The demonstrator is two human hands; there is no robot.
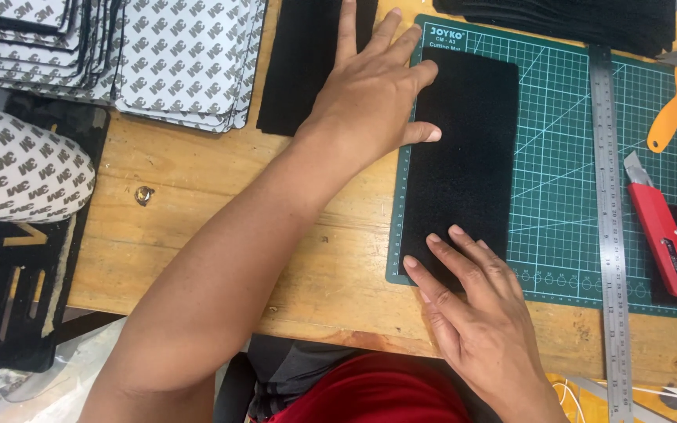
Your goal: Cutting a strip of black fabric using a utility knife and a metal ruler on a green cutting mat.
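Black felt rectangle [464,157] lies on the left part of the green cutting mat [558,196]. Your left hand [370,94] is flat, fingers spread, on its upper left edge; your right hand [472,305] is open, fingertips pressing the lower end. Nothing gripped by either. Keep both palms flat, press evenly, and smooth outward so the piece stays square to the grid lines.

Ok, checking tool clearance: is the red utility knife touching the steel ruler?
Apart. The head view shows green mat between the red utility knife and steel ruler.
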